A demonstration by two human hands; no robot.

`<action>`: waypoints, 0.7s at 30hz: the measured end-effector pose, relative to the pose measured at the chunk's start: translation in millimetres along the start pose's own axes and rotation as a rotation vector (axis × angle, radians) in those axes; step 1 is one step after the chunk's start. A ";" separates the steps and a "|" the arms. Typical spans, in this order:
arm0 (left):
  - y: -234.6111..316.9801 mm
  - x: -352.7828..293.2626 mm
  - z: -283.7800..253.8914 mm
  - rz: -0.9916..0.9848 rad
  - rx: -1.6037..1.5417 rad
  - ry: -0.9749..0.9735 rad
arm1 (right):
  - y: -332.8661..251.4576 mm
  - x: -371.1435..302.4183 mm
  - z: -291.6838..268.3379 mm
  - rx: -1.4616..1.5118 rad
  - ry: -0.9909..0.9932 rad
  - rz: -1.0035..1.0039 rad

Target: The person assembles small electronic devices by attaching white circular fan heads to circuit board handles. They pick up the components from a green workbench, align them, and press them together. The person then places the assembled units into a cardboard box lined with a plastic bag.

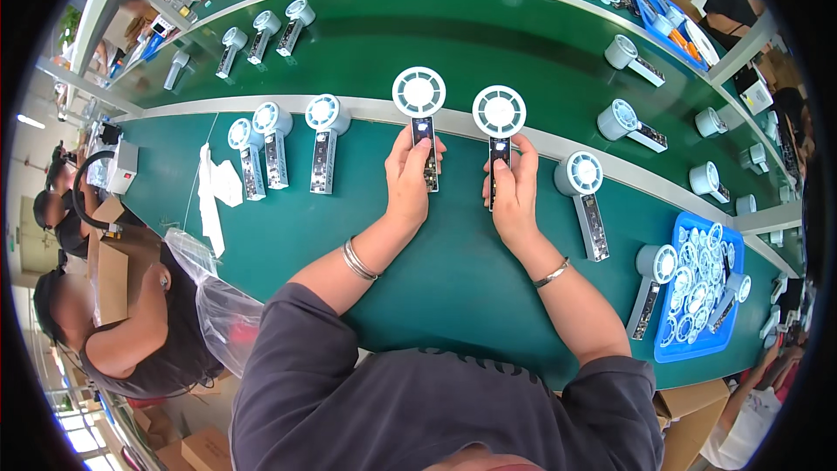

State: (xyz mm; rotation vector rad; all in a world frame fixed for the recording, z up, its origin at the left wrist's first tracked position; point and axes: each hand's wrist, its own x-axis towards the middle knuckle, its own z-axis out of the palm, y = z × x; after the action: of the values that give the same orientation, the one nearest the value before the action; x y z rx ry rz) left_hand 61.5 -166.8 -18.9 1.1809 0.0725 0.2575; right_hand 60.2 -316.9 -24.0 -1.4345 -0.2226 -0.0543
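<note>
My left hand point(408, 179) is closed around the handle of a white handheld fan point(419, 92), its round slotted head pointing away from me. A second handheld fan point(500, 112) is gripped in my right hand point(514, 190), side by side with the first and a small gap apart. Both handles show bare circuit boards, with my thumbs lying over them. To the left, several similar fans point(323, 144) lie on the green table point(418, 296). Nearest my right hand on its outer side lies another fan point(582, 176) with an open handle.
A blue tray point(664, 351) of white ring-shaped parts stands at the right. White cloths point(214, 192) lie at the left, near a clear plastic bag point(222, 296). Beyond a pale ledge point(370, 133), more fans rest on a green surface. A co-worker point(139, 323) handles a cardboard box at the left.
</note>
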 end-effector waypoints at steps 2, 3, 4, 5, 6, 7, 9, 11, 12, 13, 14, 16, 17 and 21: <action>0.2 0.0 -0.1 0.005 0.003 0.004 | 0.5 0.2 0.4 -0.004 -0.006 -0.013; -0.3 0.0 0.4 0.004 0.002 0.005 | 0.6 0.2 0.2 -0.013 -0.005 -0.017; -0.6 0.1 0.7 0.003 0.001 0.007 | 0.8 0.1 0.1 -0.022 -0.004 -0.021; -0.4 0.3 0.6 0.001 0.006 0.006 | 1.2 0.1 0.4 -0.021 0.000 -0.021; -0.6 0.5 0.8 -0.001 0.007 0.006 | 1.5 0.1 0.1 -0.023 0.003 -0.022; -0.8 0.5 0.7 -0.003 0.008 0.005 | 1.5 -0.1 0.1 -0.025 0.007 -0.023; -1.3 0.6 -0.2 -0.007 0.016 0.009 | -4.0 -0.5 3.0 -0.013 0.029 0.006; -1.8 0.8 -0.5 -0.004 0.029 0.016 | -6.6 -0.5 2.8 -0.025 0.035 0.030; -1.8 0.9 -1.0 -0.006 0.033 0.008 | -6.7 -0.4 3.1 -0.025 0.037 0.029; -1.9 1.1 -1.4 -0.007 0.036 0.001 | -6.9 -0.3 3.2 -0.025 0.039 0.028; -2.3 1.2 -1.3 -0.008 0.039 -0.006 | -7.3 -0.4 3.0 -0.025 0.040 0.026; -2.5 1.3 -1.6 -0.009 0.036 -0.008 | -7.9 -0.3 3.3 -0.024 0.045 0.029; -2.5 1.2 -1.5 -0.010 0.035 -0.008 | -8.1 -0.2 3.4 -0.024 0.047 0.030; -2.9 1.2 0.1 -0.006 0.023 -0.004 | -5.4 -0.2 2.7 -0.024 0.052 0.035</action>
State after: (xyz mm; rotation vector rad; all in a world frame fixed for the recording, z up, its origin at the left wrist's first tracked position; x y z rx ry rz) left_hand 63.2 -167.6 -21.5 1.2040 0.0763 0.2495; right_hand 58.8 -315.0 -18.5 -1.4590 -0.1545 -0.0665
